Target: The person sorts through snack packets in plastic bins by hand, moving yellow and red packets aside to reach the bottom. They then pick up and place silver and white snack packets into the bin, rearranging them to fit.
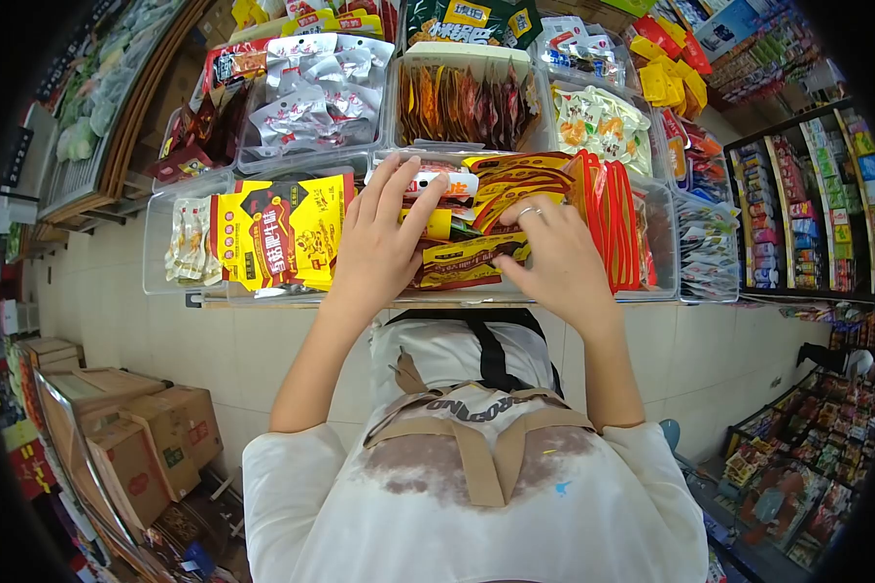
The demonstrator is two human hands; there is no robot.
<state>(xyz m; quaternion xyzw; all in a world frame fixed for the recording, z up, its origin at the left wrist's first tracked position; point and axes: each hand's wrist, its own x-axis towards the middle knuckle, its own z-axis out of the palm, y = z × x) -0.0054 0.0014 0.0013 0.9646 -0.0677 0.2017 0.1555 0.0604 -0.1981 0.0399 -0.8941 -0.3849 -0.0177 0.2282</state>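
My left hand (384,238) lies with fingers stretched out over packets in the front clear bin, beside a yellow and red snack packet (282,231). Under its fingertips is a white and red packet (445,185). My right hand (562,251), with a ring on one finger, curls over yellow and brown snack packets (467,262). Its thumb presses their near side and its fingers reach behind them; how many it grips is hidden. More yellow packets (525,177) fan out behind, and red packets (614,223) stand upright to the right.
Behind stand more clear bins, with silver packets (316,97), brown packets (467,105) and pale green packets (603,131). Cardboard boxes (156,437) are on the floor at left. Shelves of goods (807,209) stand at right, and a vegetable rack (97,117) at upper left.
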